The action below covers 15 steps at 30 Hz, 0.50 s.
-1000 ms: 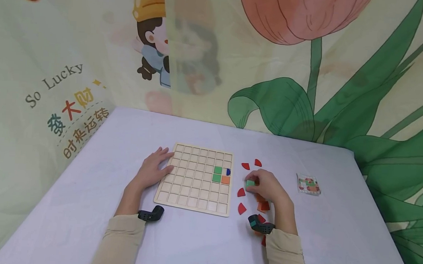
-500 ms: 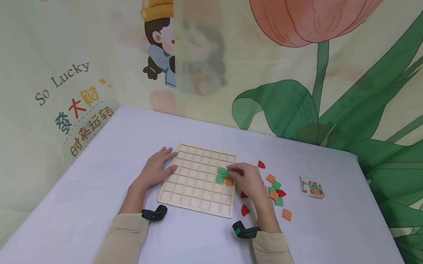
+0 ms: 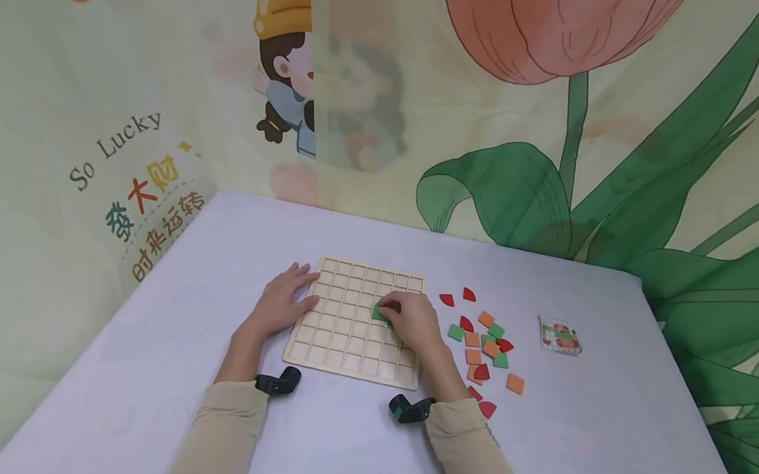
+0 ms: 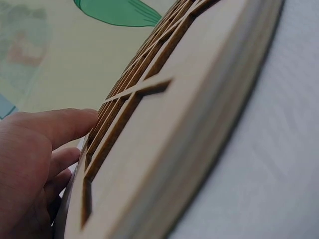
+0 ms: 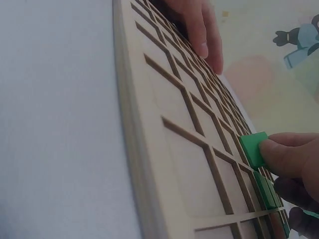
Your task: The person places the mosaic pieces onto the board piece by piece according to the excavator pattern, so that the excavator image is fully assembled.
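A pale wooden grid board lies flat on the table. My left hand rests with straight fingers on the board's left edge. Over the board's right half, my right hand pinches a green square tile just above the cells. The right wrist view shows that green tile between fingertips, beside green tiles seated in the board. My right hand hides the tiles placed earlier in the head view.
Loose red, orange and green tiles lie scattered right of the board. A small pattern card sits farther right. The table is covered in a pale lilac cloth, with a printed curtain behind.
My right hand picked a green tile from the pile and carried it left over the board, now one or two cells further left than half a second ago. The left hand stayed put.
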Available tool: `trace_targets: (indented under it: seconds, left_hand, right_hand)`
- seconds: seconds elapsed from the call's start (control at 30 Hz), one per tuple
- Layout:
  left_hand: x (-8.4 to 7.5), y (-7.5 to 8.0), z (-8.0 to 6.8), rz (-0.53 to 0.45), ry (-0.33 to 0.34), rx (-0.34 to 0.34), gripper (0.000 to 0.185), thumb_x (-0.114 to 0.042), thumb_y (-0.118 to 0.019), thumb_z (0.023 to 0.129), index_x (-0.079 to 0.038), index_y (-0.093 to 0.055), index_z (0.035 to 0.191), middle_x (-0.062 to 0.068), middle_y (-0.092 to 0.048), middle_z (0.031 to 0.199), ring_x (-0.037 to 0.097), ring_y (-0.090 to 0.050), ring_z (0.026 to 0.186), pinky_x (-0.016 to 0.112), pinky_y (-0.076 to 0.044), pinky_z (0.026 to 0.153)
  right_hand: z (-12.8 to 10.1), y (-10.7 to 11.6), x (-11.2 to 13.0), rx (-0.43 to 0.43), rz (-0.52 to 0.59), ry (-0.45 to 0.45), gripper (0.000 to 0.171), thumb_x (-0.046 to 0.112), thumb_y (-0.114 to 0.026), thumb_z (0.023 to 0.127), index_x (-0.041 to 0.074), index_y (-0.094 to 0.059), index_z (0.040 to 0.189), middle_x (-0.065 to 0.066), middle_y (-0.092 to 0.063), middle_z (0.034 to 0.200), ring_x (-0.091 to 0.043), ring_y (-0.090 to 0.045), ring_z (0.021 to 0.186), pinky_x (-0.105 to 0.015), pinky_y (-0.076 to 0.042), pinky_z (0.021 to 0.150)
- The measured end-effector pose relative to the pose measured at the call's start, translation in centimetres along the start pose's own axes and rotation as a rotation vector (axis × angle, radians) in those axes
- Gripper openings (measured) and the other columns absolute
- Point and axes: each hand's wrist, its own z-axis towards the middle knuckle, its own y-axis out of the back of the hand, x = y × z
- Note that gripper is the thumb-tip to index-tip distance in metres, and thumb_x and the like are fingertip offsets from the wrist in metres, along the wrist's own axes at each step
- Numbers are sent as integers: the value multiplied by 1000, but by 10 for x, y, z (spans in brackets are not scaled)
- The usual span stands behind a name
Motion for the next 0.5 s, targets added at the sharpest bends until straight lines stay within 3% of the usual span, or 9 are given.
trace_targets:
  seconds: [0.23,0.5]
  left_hand:
    - [-1,1,1,2,6,-4,53,-31,-57,92,-7,-47,139,16,-32,153,34,-15,147,56,-11,119]
    - [-1,1,1,0,17,8,54,-33,-56,93,-7,-47,139,15,-31,154,33,-14,147,56,-10,119]
  right_hand:
    - [-2,1,9,6,-57,-18,8,22,-74,83,22,-76,91,5,-72,96,-16,-65,96,-36,-55,81]
    - [-7,-2,9,-13,-98,-34,4,22,-75,82,21,-76,86,8,-62,85,-14,-62,84,-31,-53,70]
